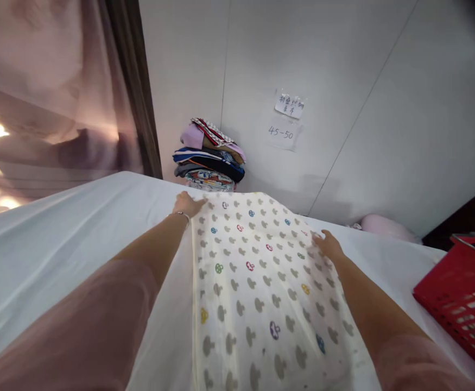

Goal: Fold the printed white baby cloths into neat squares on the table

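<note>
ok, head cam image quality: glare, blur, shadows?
Head view: bright glare at far left, pink drape smeared and hazy; soft shadows low on the wall; dark top-right corner. Same head view: pattern on the mushroom-print cloth readable, red basket somewhat soft.

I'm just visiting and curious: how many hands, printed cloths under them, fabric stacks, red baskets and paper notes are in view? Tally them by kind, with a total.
Left hand and right hand: 2
Printed cloth: 1
Fabric stack: 1
Red basket: 1
Upper note and lower note: 2
Total: 7
</note>
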`<state>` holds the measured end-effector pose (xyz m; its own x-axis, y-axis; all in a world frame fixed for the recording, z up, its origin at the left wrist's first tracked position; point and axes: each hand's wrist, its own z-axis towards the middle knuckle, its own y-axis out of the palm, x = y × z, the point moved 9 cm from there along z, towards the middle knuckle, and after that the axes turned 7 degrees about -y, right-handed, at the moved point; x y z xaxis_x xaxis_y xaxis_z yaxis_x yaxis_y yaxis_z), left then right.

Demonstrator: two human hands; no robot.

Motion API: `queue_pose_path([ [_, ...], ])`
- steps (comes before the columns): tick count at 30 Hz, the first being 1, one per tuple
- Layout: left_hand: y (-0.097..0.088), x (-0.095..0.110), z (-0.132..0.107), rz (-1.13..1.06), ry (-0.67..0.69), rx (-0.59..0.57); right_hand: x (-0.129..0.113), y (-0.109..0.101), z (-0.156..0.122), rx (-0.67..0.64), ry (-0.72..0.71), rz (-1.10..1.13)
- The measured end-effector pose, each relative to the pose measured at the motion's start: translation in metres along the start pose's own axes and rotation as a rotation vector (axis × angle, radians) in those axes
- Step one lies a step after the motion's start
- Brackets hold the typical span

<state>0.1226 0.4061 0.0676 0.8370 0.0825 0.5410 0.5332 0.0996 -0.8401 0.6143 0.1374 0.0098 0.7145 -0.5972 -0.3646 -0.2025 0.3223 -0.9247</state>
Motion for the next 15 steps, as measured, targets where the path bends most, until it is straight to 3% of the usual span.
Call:
queue_pose_path([
  [3,0.020,-0.017,-0.023,-0.030,-0.074,-0.130,0.024,0.005,-0.015,-0.077,-0.020,0.020],
  [6,0.034,-0.045,-0.069,-0.121,-0.112,-0.312,0.052,0.003,-0.042,-0.171,-0.037,0.067],
  [11,0.031,-0.084,-0.173,-0.484,-0.211,-0.542,0.084,-0.010,-0.103,-0.228,-0.067,0.117],
  [15,0.048,-0.083,-0.267,-0.693,-0.279,-0.811,0.096,-0.021,-0.139,-0.211,-0.038,0.212],
])
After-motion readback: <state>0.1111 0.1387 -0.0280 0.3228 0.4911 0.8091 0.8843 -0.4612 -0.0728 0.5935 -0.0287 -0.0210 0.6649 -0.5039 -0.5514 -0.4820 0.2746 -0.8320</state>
